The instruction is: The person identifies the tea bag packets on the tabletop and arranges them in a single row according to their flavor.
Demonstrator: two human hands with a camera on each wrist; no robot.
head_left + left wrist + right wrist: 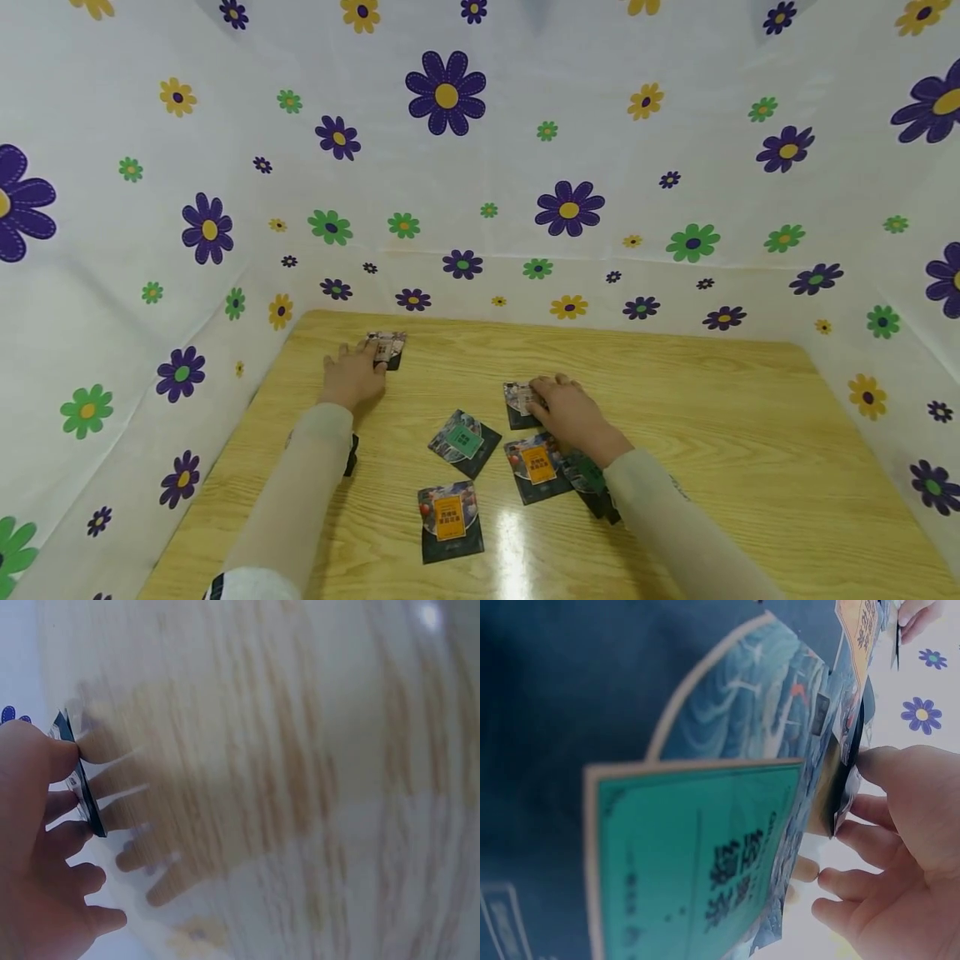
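At the far left of the table, my left hand [352,379] holds the near-left edge of a flat sachet with a pale label [390,348]. The left wrist view has this sachet [84,784] edge-on, with the thumb and fingertips at it. Near the middle, my right hand [573,412] grips the right side of another pale-label sachet [517,404], partly covering it. In the right wrist view, thumb and fingers meet the edge of this sachet [847,796]. A green-label sachet [588,475] lies partly hidden below the right wrist, beside an orange-label sachet [537,468].
Another green-label sachet [465,442] lies between the hands, and an orange-label sachet [452,523] nearer the front. Something dark [351,456] pokes out from under the left forearm. A flower-print cloth [487,158] walls the wooden table [712,450] at the back and sides.
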